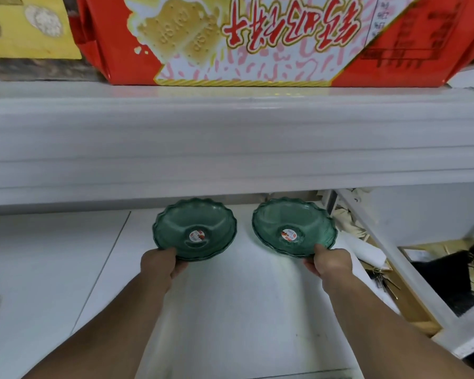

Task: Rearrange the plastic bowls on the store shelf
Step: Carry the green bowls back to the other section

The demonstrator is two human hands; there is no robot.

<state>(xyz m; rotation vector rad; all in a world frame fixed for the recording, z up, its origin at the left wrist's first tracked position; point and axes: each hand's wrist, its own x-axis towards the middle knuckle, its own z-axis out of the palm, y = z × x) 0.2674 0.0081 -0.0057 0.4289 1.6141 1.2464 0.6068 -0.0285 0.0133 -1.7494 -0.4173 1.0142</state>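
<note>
Two clear green plastic bowls with scalloped rims sit side by side over the white lower shelf [230, 310]. Each has a round red-and-white sticker in its middle. My left hand [160, 262] grips the near rim of the left bowl [195, 228], thumb on top. My right hand [330, 262] grips the near rim of the right bowl [294, 227] the same way. Each bowl looks like a small nested stack, with extra rims showing underneath. Their far edges reach under the shelf above.
A thick white upper shelf edge [230, 146] overhangs the bowls. On it stand a red biscuit box [257, 39] and a yellow package [28, 26]. To the right, past a white shelf frame [394, 255], lie crumpled paper, wooden boards and dark items.
</note>
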